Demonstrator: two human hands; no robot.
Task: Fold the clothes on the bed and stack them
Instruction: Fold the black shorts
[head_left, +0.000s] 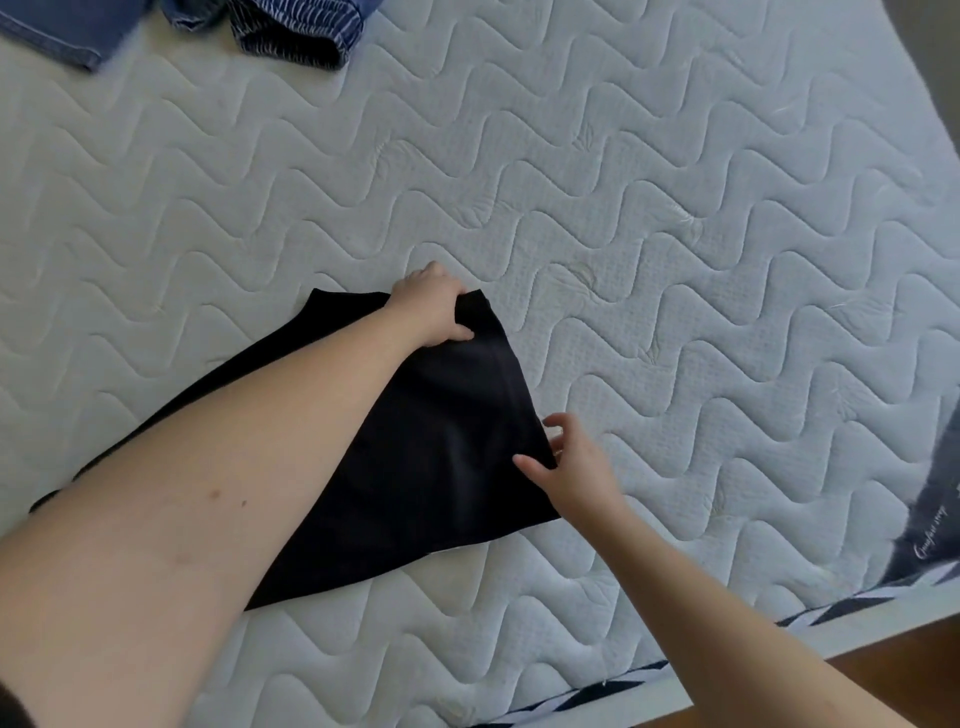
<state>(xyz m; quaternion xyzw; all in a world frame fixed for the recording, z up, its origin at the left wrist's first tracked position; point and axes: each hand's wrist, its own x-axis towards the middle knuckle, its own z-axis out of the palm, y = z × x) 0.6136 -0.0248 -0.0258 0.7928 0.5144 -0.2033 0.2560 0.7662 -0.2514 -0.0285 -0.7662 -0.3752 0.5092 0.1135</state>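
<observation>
**Hands on the black garment, both at its right-hand edge**

Garment position: we see one flat black cloth garment (441, 457) lying spread on the white quilted mattress (675, 234) of the bed, near the front edge and left of centre. Its far edge runs roughly level, and its right side slopes down toward the near corner. A seam line runs down the cloth close to that right side.

Left hand (431, 306): we reach the left arm across the garment to its far right corner. The fingers curl over the top edge and the thumb presses on the upper face, so the hand pinches the cloth there. The forearm covers much of the garment's left half.

Right hand (566, 462): we place it at the right edge, about midway down. The thumb lies on the black cloth and the fingers are bent at the edge just beside it. We read this as a light pinch on the edge, though the fingertips are partly hidden.

Other items: a blue denim piece (62, 31) and a dark blue striped garment (296, 31) lie at the far left of the mattress, well apart from the black one. A dark band with white stripes (613, 691) borders the mattress at the near edge, above a brown wooden surface (883, 675).
</observation>
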